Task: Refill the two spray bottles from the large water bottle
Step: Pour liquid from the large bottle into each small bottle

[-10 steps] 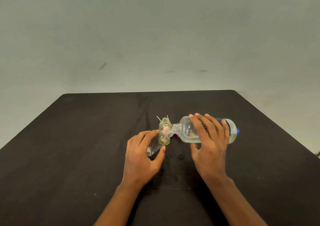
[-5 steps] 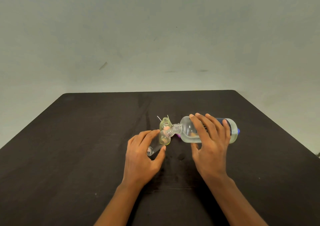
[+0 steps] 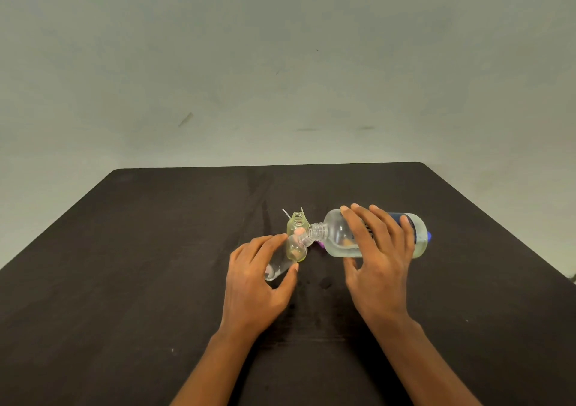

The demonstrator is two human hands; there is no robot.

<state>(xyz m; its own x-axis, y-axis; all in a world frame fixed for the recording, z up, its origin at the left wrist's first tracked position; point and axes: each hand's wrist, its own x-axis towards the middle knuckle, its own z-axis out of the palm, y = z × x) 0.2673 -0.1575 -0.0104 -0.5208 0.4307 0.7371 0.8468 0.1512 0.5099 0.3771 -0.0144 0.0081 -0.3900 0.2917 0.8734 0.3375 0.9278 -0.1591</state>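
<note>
My right hand [image 3: 378, 259] grips the large clear water bottle [image 3: 335, 234], tipped on its side with its open neck pointing left. That neck meets the mouth of a small clear spray bottle [image 3: 291, 249], which my left hand [image 3: 257, 276] holds tilted toward it. Water lies along the lower side of the large bottle. Just behind stands a second small bottle [image 3: 297, 223], yellowish, upright and uncapped. Two thin white tubes [image 3: 286, 213] stick up behind it.
Everything sits on a dark table [image 3: 156, 265] in front of a plain pale wall. A few wet spots [image 3: 325, 282] mark the table between my hands. A small purple piece [image 3: 320, 243] shows under the large bottle's neck.
The large bottle has lifted slightly at its base end. Otherwise both hands hold the same pose.
</note>
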